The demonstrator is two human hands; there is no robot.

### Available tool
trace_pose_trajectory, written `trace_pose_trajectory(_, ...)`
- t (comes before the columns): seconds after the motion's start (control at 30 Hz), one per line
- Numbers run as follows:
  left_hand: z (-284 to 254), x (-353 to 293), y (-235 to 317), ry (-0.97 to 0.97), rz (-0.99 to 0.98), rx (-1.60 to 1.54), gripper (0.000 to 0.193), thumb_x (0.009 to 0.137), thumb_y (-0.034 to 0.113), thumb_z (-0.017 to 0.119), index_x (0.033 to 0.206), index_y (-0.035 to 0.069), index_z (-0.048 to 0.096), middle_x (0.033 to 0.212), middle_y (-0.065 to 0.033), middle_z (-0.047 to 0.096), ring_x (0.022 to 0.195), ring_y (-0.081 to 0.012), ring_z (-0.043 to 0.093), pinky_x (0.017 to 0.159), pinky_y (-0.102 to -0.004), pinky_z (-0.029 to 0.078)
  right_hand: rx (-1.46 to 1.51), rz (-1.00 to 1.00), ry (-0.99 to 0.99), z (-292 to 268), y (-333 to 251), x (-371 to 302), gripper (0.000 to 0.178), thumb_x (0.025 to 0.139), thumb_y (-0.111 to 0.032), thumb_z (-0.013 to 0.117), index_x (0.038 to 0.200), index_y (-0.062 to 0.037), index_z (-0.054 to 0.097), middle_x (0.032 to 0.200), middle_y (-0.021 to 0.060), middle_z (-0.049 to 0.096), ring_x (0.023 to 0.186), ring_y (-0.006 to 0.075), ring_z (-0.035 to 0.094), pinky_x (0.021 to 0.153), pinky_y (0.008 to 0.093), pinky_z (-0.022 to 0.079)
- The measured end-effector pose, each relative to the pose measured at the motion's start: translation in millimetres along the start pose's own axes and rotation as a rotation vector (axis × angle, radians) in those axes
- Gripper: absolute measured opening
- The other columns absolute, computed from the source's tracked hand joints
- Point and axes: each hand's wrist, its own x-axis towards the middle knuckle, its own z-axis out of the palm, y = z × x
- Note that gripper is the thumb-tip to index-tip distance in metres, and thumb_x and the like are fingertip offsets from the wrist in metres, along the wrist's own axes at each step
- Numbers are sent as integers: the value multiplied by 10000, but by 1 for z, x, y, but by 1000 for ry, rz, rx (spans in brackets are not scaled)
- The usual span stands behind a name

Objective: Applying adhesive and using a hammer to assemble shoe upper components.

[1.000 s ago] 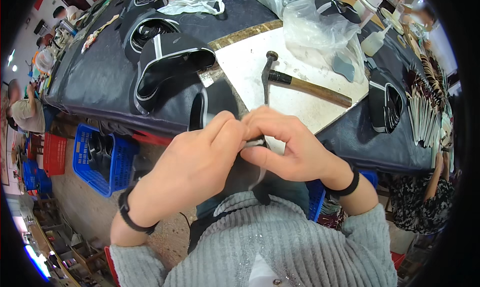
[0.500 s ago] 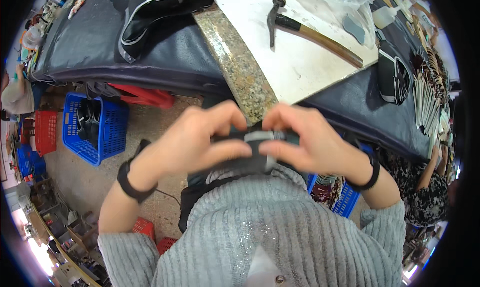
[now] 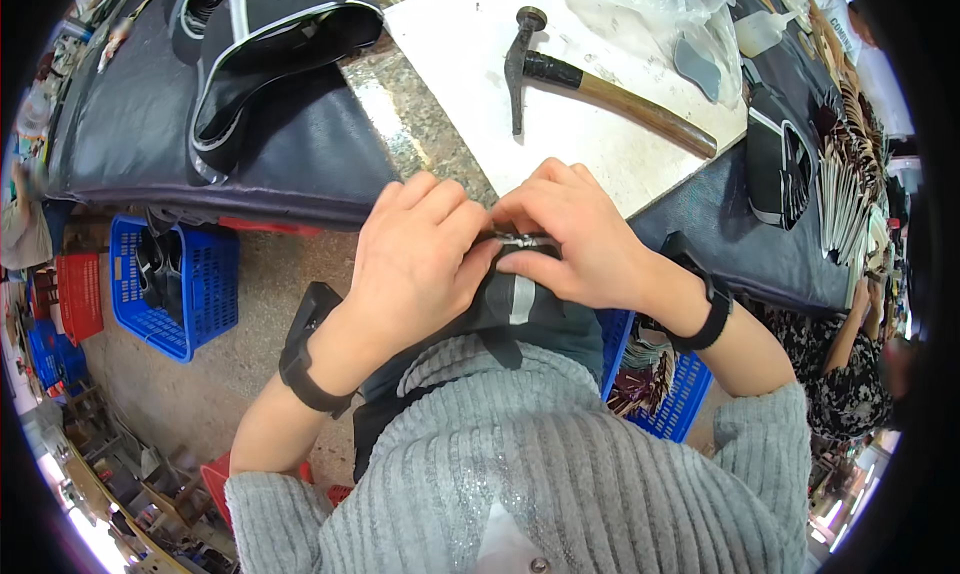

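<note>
Between my hands, close to my lap, is a black shoe upper (image 3: 521, 302) with a pale grey stripe down its middle. My left hand (image 3: 415, 252) is closed, its thumb and fingers pinching the folded far edge. Pressed close beside it, my right hand (image 3: 578, 236) grips the same edge between thumb and bent fingers. The fingers hide part of that edge. Just beyond my hands lies a white board (image 3: 455, 59) on a speckled stone slab (image 3: 395, 119). A hammer (image 3: 645, 114) with a wooden handle rests on the board.
Black shoe uppers with white trim (image 3: 290, 19) lie on the dark padded bench (image 3: 110, 139) at left; a black bundle (image 3: 770, 169) sits at right. Blue baskets (image 3: 210, 284) stand on the floor. A plastic bag (image 3: 640, 4) and white bottle (image 3: 760, 32) are at the back.
Both hands have closed in and moved slightly farther from my body, now pinching the upper's edge together. The stripe hangs toward me. The whole view has shifted a little.
</note>
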Motion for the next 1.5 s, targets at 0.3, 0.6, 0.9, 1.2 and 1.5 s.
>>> trace_pose_trajectory(0.3,11,-5,-7,40,284,148,215,648,101,619,846,17,601,792,-62,506,766,-223,523,669,-337,429,3,63,-56,-8,0,-8,317,734,-168,740,1001,-91,589,866,37,570,852,246,524,752,353,378)
trace_pose_trajectory(0.6,-1,-23,-9,-24,329,79,287,685,113,611,941,-11,646,913,-79,600,856,-212,586,728,-322,471,55,-193,-155,-14,22,0,164,768,-191,719,900,-120,652,885,12,545,852,208,525,734,340,387)
trace_pose_trajectory(0.9,2,-24,-17,5,299,-10,248,687,118,630,905,7,665,924,-62,602,871,-196,589,748,-311,458,29,-351,-251,-20,31,15,168,781,-211,711,911,-116,663,876,11,547,799,207,537,697,337,434)
trace_pose_trajectory(1.2,3,-22,-20,-38,381,-27,259,680,121,668,917,17,682,932,-47,604,907,-192,580,776,-309,443,-1,-437,-281,-25,36,19,229,732,-195,712,937,-105,666,846,16,530,796,196,541,674,316,437)
trace_pose_trajectory(1.5,0,-20,-20,-48,399,10,237,651,124,665,872,38,673,935,-23,596,924,-183,572,773,-308,428,8,-468,-263,-24,37,20,272,698,-215,759,927,-89,683,835,19,558,767,198,552,629,315,432)
